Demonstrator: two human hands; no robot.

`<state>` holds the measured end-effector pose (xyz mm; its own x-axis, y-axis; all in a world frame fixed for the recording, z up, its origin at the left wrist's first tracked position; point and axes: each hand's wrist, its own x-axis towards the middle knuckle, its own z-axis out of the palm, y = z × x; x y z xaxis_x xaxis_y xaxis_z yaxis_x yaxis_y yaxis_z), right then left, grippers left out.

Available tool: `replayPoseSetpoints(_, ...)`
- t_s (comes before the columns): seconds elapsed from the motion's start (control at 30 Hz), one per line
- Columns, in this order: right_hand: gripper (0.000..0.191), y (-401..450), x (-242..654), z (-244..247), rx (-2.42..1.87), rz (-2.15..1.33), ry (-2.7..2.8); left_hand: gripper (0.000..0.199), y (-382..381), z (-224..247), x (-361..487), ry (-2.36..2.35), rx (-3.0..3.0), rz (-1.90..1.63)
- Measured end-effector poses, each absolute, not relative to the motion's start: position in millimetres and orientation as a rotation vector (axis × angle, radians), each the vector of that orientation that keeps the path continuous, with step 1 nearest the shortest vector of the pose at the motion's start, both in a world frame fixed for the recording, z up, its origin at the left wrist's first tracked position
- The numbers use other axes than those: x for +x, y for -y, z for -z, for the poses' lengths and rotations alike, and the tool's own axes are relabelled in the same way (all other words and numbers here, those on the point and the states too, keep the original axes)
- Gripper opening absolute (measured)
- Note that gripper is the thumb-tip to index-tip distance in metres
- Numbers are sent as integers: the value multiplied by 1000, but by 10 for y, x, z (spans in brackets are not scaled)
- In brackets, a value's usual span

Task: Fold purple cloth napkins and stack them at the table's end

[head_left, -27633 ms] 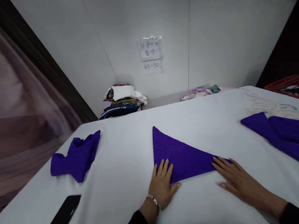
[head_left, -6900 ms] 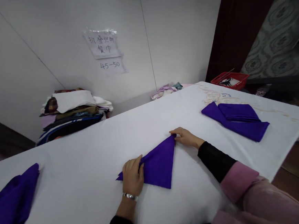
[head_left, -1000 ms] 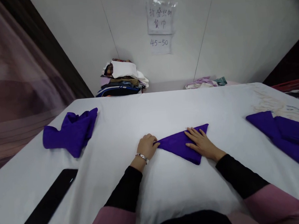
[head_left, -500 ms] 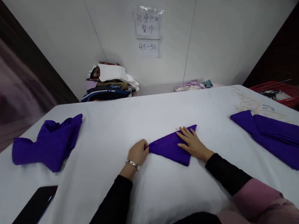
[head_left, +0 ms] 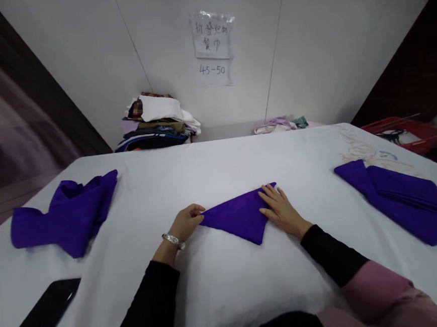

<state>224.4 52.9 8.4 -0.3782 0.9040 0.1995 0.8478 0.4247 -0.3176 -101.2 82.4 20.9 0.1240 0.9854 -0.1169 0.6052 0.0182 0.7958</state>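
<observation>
A purple cloth napkin (head_left: 234, 214), folded into a narrow triangular shape, lies on the white-covered table in front of me. At its pointed left corner is my left hand (head_left: 185, 222), thumb and fingers pinched together on the tip. My right hand (head_left: 281, 211) rests flat with fingers spread over the napkin's right edge, its fingertips near the upper right corner. The napkin's underside and inner layers are hidden.
A crumpled purple cloth (head_left: 69, 215) lies to the left, and a folded purple cloth (head_left: 403, 199) to the right. A black flat object (head_left: 41, 318) sits front left. Stacked clothes (head_left: 158, 120) stand by the wall; a red basket (head_left: 417, 143) is beyond the right edge.
My left hand has moved left, and the napkin has shifted left with it. My right hand has stayed nearly in place, so it now covers less of the cloth.
</observation>
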Motion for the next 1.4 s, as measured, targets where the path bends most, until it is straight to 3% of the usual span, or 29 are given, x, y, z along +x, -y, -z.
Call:
replayPoseSetpoints(0.23,72,-173,1993,-208,-1064,-574,2716,23,-810,-231,-1047,-1516,1603,-655)
replayPoseSetpoints(0.57,63,-48,2109,-134,-1095,-486,2647,24,-769,-309,-1068,-1437,1645,-476)
replayPoseSetpoints(0.8,64,-5,2078,-113,-1078,-481,2666,23,-751,-394,-1083,-1671,1886,-251)
replayPoseSetpoints(1.03,68,-8,2054,-112,-1113,-526,2661,35,-611,-338,-560,-1656,2348,-625)
replayPoseSetpoints(1.13,70,23,2025,-154,-1130,-539,2630,50,-509,-161,-334,-1540,2532,-479)
replayPoseSetpoints(1.27,55,-30,2055,-197,-1140,-617,2460,59,-454,32,-253,-1524,2592,-233)
replayPoseSetpoints(1.4,34,-398,2231,-173,-1347,-678,1904,61,-467,56,-271,-1546,2592,-202)
